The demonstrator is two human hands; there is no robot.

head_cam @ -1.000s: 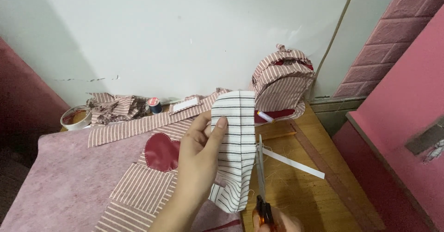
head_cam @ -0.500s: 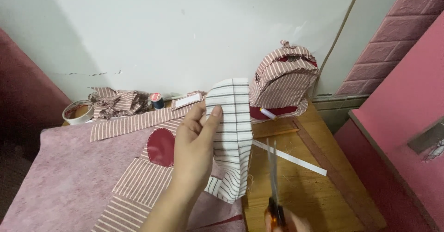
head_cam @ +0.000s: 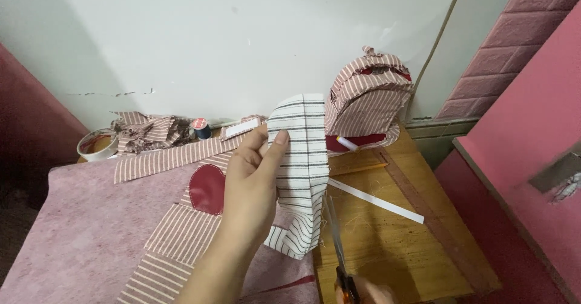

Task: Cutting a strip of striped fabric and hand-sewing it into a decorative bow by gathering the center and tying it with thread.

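Left hand (head_cam: 254, 177) pinches the striped cloth (head_cam: 299, 171), lifted higher than before; right hand (head_cam: 363, 290) grips scissors (head_cam: 336, 243), blades now at its edge, cutting.

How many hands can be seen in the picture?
2. The left hand holds up the striped cloth in the middle. The right hand is at the bottom edge, holding scissors, mostly cut off.

striped cloth piece (head_cam: 301, 165): raised higher, top edge curled over since a second ago | left hand (head_cam: 254, 180): lifted with it, thumb now pressed on the fold | scissors (head_cam: 336, 243): blades shifted right, then back against the cloth edge
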